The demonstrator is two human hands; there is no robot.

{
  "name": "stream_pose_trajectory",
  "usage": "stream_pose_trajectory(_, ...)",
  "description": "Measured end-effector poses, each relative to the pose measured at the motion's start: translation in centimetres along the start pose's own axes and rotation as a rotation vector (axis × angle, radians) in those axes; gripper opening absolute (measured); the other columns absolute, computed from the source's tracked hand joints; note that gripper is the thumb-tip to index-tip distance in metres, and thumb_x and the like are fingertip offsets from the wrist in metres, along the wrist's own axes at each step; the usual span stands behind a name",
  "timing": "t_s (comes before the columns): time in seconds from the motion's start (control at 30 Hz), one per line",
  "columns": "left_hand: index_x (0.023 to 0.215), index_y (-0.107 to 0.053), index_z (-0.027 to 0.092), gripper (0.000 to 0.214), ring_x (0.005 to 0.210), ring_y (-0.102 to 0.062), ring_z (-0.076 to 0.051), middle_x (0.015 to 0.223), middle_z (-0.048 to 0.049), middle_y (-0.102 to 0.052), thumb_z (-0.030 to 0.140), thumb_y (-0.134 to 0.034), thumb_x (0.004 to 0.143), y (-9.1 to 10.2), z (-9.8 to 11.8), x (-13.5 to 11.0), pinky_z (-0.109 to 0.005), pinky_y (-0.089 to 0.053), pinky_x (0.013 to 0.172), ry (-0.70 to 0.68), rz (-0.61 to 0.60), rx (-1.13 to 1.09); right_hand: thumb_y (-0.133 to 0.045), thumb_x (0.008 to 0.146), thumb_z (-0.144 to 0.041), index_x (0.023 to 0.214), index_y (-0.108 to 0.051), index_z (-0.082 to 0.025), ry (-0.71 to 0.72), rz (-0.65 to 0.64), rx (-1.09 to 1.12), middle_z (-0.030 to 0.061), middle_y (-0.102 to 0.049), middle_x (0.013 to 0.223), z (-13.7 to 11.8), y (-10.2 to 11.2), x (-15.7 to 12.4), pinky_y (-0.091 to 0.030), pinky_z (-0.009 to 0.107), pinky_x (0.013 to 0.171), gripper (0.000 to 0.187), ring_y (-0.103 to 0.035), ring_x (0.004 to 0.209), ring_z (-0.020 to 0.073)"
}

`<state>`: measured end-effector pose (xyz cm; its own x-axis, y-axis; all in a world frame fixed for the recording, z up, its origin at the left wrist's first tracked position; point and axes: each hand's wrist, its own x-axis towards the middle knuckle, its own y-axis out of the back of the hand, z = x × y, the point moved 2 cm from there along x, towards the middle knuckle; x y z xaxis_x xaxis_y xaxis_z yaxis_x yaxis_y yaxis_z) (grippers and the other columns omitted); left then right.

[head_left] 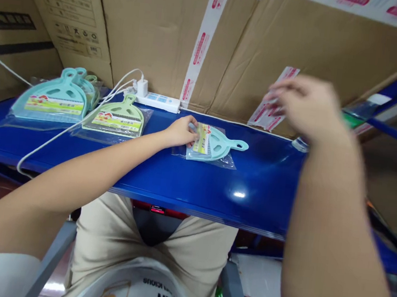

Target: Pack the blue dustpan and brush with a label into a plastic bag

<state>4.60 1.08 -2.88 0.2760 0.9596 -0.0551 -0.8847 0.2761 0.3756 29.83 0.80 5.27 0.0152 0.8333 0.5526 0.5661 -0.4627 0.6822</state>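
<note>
A light-blue toy-sized dustpan (218, 143) with a printed label lies flat on the blue table in a clear plastic bag, its handle pointing right. My left hand (182, 131) is at its left end, fingers and thumb closed on the bagged edge. Raised in the air above the table's right part, my right hand (299, 102) is blurred, with its fingers apart and loosely bent. Nothing clear shows in it. It is nearest to the taped cardboard behind, and to a clear bottle-like object (301, 144) at its wrist.
On the left lie a bagged green dustpan (116, 118) and several bagged dustpans, a blue one (53, 98) in front. A white power strip (159, 101) with a charger stands at the back; its white cable (69, 128) crosses the table. Cardboard (154, 30) walls the back; a blue frame (395, 126) stands right.
</note>
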Motion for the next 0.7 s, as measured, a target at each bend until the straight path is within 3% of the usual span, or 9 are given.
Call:
stream_pose_trajectory(0.1, 0.104, -0.052, 0.02, 0.032, 0.045, -0.055, -0.011, 0.05, 0.0118, -0.056, -0.008, -0.063, 0.095, 0.0, -0.4, 0.2, -0.029, -0.049, 0.058, 0.023, -0.014, -0.001, -0.059, 0.097, -0.007, 0.086, -0.071, -0.017, -0.223, -0.089, -0.242, 0.0187, -0.079, 0.108, 1.4, -4.1, -1.1, -0.051, 0.052, 0.115, 0.019, -0.072, 0.123, 0.0369)
stream_pose_trajectory(0.2, 0.111, -0.057, 0.018, 0.028, 0.046, -0.05, -0.01, 0.054, 0.0104, -0.055, -0.001, -0.069, 0.095, -0.2, -0.8, 0.7, -0.03, -0.045, 0.057, 0.005, 0.016, -0.018, -0.064, 0.095, -0.013, 0.081, -0.068, -0.023, -0.279, -0.157, -0.315, 0.0149, -0.078, 0.099, 3.4, -6.2, -1.9, -0.054, 0.046, 0.11, 0.017, -0.073, 0.119, 0.0371)
stream_pose_trajectory(0.33, 0.111, -0.062, 0.018, 0.025, 0.048, -0.044, -0.007, 0.062, 0.0087, -0.053, 0.011, -0.079, 0.094, -0.5, -0.8, 1.1, -0.029, -0.038, 0.056, -0.005, 0.076, -0.016, -0.059, 0.098, -0.016, 0.088, -0.071, -0.021, -0.27, -0.088, -0.218, 0.011, -0.078, 0.095, 4.6, -5.8, -1.7, -0.057, 0.042, 0.103, 0.016, -0.075, 0.106, 0.0309)
stream_pose_trajectory(0.47, 0.113, -0.062, 0.018, 0.025, 0.049, -0.047, -0.009, 0.062, 0.0085, -0.054, 0.014, -0.078, 0.094, -0.5, -0.7, 0.9, -0.029, -0.039, 0.056, -0.013, 0.046, 0.082, -0.058, 0.095, -0.011, 0.091, -0.072, -0.019, -0.33, -0.119, -0.167, 0.0112, -0.079, 0.101, 4.0, -5.5, -1.8, -0.056, 0.037, 0.099, 0.017, -0.075, 0.098, 0.0261)
stream_pose_trajectory(0.57, 0.117, -0.062, 0.019, 0.03, 0.052, -0.052, -0.011, 0.064, 0.008, -0.059, 0.011, -0.075, 0.092, 0.0, -0.6, 0.7, -0.029, -0.044, 0.06, -0.117, 0.01, 0.222, -0.058, 0.099, -0.012, 0.092, -0.073, -0.018, -0.366, -0.205, -0.188, 0.0104, -0.079, 0.101, 3.3, -5.6, -2.1, -0.055, 0.033, 0.093, 0.017, -0.074, 0.089, 0.0226)
stream_pose_trajectory(0.7, 0.118, -0.062, 0.019, 0.036, 0.067, -0.063, -0.014, 0.074, 0.0048, -0.066, 0.011, -0.076, 0.085, 0.8, -1.0, 0.9, -0.03, -0.049, 0.072, -0.252, 0.001, 0.324, -0.059, 0.107, -0.027, 0.082, -0.069, -0.02, -0.439, -0.402, -0.281, 0.0047, -0.07, 0.07, 2.4, -5.5, -2.6, -0.052, 0.03, 0.07, 0.028, -0.064, 0.062, 0.019)
